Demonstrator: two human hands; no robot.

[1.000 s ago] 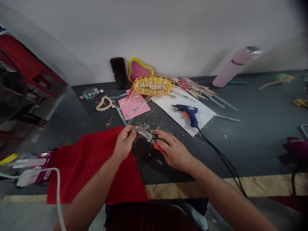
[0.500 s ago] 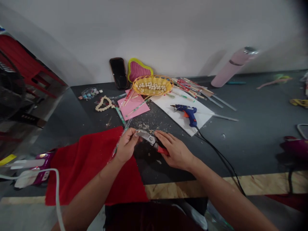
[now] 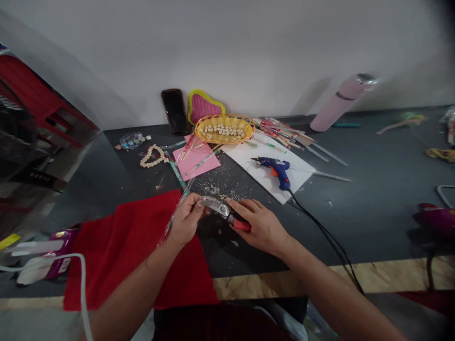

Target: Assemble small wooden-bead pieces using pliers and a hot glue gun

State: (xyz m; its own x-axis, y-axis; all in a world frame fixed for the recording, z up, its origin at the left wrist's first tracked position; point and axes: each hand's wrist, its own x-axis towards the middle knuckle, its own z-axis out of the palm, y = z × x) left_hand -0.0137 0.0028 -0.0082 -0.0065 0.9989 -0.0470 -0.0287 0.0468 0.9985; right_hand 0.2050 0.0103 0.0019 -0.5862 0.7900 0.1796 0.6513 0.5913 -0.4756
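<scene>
Here, right fingers (image 3: pixel 242 209) clasp shears (image 3: pixel 224 211), left fingers (image 3: pixel 195 211) pinched at blades (image 3: pixel 211 203).

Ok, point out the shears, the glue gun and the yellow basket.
Shears (image 3: pixel 223 210), head view: metal pivot.
Glue gun (image 3: pixel 278 166), head view: blue body.
Yellow basket (image 3: pixel 223 140), head view: front wall.

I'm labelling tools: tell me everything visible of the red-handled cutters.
The cutters have a curved, silvery, metallic-looking blade, round pivot and red handle. The right hand holds the handle above the dark tabletop; the blade's tip reaches the left hand's fingers. Whether they are open is unclear.
</scene>
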